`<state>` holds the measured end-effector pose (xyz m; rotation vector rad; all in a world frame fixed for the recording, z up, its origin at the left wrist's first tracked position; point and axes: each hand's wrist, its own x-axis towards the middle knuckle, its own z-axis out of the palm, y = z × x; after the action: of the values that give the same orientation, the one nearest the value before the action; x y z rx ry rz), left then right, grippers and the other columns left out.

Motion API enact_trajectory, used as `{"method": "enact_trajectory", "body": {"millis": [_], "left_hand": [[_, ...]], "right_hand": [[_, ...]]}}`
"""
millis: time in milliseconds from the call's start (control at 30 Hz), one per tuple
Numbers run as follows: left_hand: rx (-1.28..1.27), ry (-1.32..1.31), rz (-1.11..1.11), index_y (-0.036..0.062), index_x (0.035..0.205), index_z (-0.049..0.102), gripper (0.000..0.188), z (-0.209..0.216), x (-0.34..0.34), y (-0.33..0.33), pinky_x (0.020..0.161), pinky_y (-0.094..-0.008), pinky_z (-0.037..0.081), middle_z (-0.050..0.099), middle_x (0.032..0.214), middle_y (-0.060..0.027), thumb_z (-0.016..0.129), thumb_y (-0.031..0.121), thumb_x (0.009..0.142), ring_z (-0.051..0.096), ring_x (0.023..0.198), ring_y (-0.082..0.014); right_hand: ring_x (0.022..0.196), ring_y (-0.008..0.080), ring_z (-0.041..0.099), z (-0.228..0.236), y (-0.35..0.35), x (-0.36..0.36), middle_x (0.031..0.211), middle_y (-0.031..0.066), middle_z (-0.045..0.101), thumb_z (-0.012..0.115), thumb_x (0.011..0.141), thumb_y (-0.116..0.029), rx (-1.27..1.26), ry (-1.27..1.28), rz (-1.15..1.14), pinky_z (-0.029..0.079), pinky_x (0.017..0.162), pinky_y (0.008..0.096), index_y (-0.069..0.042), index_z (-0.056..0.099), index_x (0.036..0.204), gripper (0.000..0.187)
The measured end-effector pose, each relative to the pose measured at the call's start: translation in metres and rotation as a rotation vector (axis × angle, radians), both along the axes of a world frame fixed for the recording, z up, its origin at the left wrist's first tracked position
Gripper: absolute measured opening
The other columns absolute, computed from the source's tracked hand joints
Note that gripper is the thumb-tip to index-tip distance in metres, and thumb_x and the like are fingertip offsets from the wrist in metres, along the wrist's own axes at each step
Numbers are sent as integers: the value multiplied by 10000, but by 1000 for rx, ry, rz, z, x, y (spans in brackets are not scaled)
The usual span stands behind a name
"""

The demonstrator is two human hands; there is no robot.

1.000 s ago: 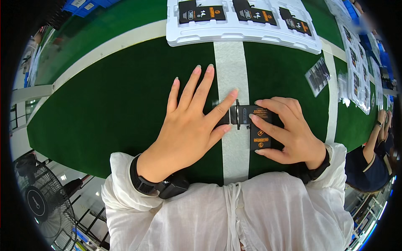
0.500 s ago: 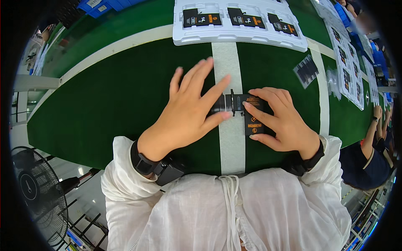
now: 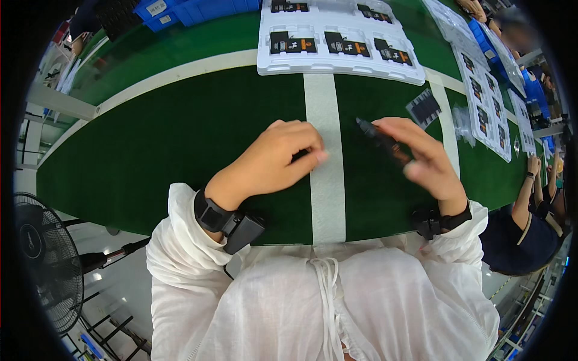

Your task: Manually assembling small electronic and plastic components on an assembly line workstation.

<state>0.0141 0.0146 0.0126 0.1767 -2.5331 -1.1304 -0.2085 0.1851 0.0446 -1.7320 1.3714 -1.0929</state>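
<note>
My right hand grips a flat black battery with orange print, between the thumb and the fingers. The battery is lifted and tilted, smeared by motion, over the green mat right of the pale strip. My left hand is above the mat, its fingers curled and the thumb and index tips close together at the strip. Whatever is between those tips, if anything, is hidden. At the far side, a white plastic tray bears several similar black batteries in its pockets.
A small clear sheet with black strips lies right of my right hand. Beyond it are clear plastic pieces and another white tray of batteries. Blue bins stand far left; a fan is at near left. A co-worker sits at right.
The battery, flat on the strip under both hands before, is now raised and tilted in my right hand, farther right. My left hand has let it go and curled its spread fingers.
</note>
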Motion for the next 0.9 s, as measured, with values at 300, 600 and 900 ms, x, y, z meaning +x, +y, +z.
{"method": "enact_trajectory", "body": {"millis": [300,600,900], "left_hand": [[721,399,167,1,847,604,250,49,-30,18,686,-224,408,596,772,-32,506,224,904,510,713,-84],[638,472,359,20,608,487,274,43,-43,25,383,-175,382,563,578,-35,673,113,786,514,432,-69],[904,452,272,-21,943,593,316,36,-46,39,675,-231,443,596,852,-32,456,263,934,525,693,-72]], "right_hand": [[1197,395,369,-6,-34,31,1305,278,359,222,918,-493,240,-1423,387,360,918,430,34,342,1298,661],[1199,383,373,-24,-40,44,1281,238,408,214,931,-469,172,-1368,398,337,942,422,17,365,1290,623],[856,252,596,-19,-27,43,988,161,608,237,967,-364,34,-766,24,478,679,308,35,528,1126,518]]}}
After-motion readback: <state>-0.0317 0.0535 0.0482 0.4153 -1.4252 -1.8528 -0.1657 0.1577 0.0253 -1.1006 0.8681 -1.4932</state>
